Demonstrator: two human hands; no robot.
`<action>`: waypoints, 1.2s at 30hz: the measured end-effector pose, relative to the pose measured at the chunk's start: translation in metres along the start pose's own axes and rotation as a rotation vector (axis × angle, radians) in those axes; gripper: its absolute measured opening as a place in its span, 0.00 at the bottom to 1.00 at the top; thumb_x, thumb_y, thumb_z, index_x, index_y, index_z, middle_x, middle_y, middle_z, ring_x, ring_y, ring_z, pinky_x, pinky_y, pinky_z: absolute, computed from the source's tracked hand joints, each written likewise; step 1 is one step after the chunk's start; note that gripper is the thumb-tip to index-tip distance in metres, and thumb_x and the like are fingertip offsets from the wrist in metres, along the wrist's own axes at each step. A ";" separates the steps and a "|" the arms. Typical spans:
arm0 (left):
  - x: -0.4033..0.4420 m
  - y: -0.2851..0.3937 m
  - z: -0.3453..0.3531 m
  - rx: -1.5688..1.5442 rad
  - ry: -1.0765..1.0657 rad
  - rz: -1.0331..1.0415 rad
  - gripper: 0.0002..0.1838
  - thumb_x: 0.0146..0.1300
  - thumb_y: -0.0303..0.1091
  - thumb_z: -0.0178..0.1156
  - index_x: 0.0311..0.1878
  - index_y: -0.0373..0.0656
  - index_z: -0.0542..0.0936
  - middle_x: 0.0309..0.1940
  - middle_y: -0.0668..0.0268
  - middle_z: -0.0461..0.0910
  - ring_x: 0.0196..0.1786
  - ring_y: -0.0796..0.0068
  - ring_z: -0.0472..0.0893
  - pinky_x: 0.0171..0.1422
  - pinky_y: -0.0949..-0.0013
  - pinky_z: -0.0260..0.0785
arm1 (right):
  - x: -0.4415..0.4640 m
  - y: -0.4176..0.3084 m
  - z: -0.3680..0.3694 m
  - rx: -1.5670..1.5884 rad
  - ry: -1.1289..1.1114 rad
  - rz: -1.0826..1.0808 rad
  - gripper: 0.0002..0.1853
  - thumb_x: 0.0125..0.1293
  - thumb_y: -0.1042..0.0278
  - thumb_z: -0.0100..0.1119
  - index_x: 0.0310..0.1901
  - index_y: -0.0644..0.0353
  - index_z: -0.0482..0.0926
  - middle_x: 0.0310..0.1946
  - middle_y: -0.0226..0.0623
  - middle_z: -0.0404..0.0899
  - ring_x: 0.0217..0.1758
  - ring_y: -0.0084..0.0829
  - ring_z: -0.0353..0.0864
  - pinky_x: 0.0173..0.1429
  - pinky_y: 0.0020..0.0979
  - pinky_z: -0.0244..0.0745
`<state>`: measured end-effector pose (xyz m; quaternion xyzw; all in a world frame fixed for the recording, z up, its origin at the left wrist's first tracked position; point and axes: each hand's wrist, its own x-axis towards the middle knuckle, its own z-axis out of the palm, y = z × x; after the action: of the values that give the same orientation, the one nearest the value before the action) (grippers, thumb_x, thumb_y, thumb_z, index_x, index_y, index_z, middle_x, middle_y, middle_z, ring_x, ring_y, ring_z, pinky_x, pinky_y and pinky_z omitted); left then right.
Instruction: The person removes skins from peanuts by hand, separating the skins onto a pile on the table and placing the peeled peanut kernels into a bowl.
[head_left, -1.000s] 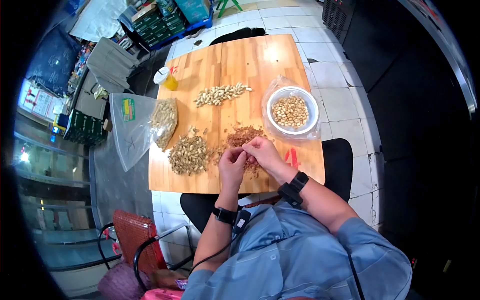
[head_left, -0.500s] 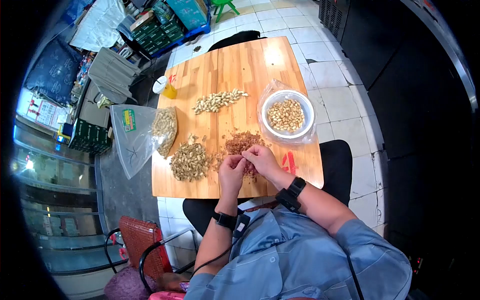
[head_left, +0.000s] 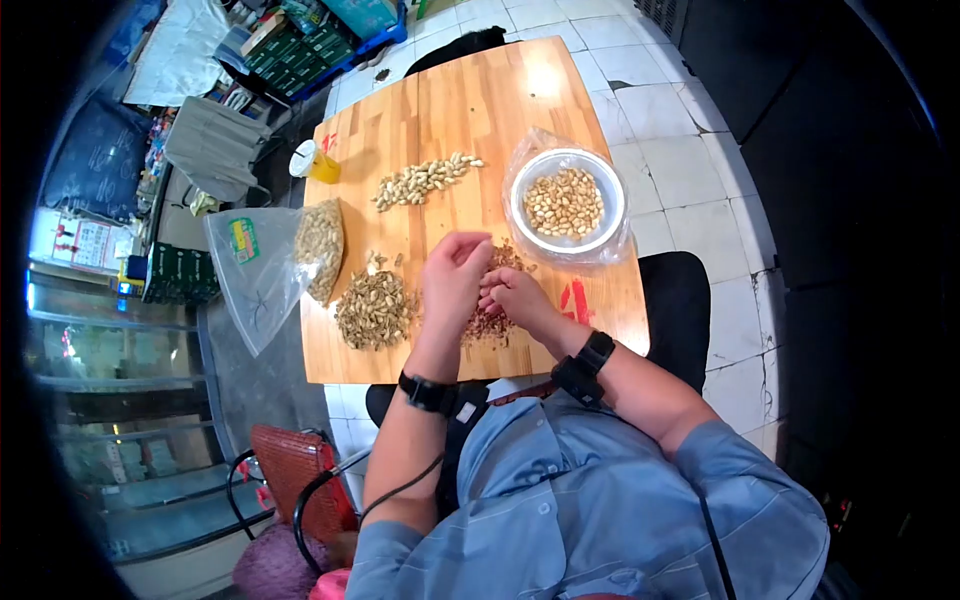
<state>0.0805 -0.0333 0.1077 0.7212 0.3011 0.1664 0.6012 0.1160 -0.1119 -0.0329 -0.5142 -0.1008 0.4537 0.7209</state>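
My left hand (head_left: pixel 455 272) is raised over the near middle of the wooden table, fingers bent and close together; whatever it holds is too small to make out. Just right of it, my right hand (head_left: pixel 514 298) has its fingers curled above a heap of reddish-brown skins (head_left: pixel 488 326). Any item in it is hidden. Left of my hands lies a pile of split shells (head_left: pixel 371 308). Beyond them, unshelled peanuts (head_left: pixel 425 182) are spread in a row. A white bowl (head_left: pixel 520 222) in clear plastic holds shelled peanuts (head_left: pixel 563 202).
A clear bag (head_left: pixel 318 245) with peanuts overhangs the left edge of the table (head_left: pixel 480 90). A cup with yellow drink (head_left: pixel 322 165) stands at the far left. Red marks (head_left: pixel 576 300) show near the right edge. A red-brown chair (head_left: pixel 295 475) is at lower left.
My hands, earlier fingertip to fingertip, have come apart a little. The left hand has moved up and forward, its palm turned, while the right stays over the skins. The view has shifted slightly.
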 end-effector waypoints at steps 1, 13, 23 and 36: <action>0.007 0.007 0.013 -0.007 -0.042 0.022 0.07 0.65 0.27 0.63 0.43 0.33 0.81 0.33 0.67 0.83 0.36 0.82 0.80 0.41 0.77 0.73 | 0.000 0.000 -0.001 -0.037 -0.019 -0.023 0.12 0.65 0.81 0.43 0.44 0.69 0.76 0.35 0.41 0.80 0.35 0.29 0.82 0.40 0.28 0.80; 0.053 0.001 0.046 0.140 -0.020 0.106 0.08 0.66 0.30 0.62 0.42 0.34 0.83 0.29 0.67 0.82 0.30 0.82 0.78 0.36 0.77 0.71 | 0.004 -0.014 -0.022 0.175 -0.075 0.113 0.10 0.72 0.76 0.40 0.47 0.68 0.71 0.40 0.48 0.81 0.39 0.36 0.86 0.41 0.31 0.83; -0.021 -0.088 -0.029 0.075 0.085 -0.027 0.10 0.68 0.29 0.60 0.49 0.35 0.80 0.33 0.67 0.83 0.35 0.80 0.80 0.42 0.76 0.72 | 0.006 -0.022 -0.003 0.015 -0.106 0.029 0.09 0.75 0.70 0.51 0.46 0.66 0.76 0.31 0.37 0.83 0.28 0.27 0.83 0.32 0.26 0.81; -0.027 -0.115 -0.037 -0.317 0.097 -0.125 0.07 0.66 0.21 0.61 0.47 0.34 0.77 0.36 0.64 0.82 0.37 0.81 0.80 0.41 0.77 0.74 | -0.008 -0.030 0.017 -0.258 -0.139 -0.020 0.09 0.76 0.72 0.44 0.47 0.65 0.75 0.25 0.34 0.80 0.23 0.24 0.79 0.27 0.26 0.75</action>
<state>0.0104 -0.0111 0.0084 0.5883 0.3442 0.2088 0.7013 0.1172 -0.1089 0.0025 -0.5688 -0.2128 0.4643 0.6447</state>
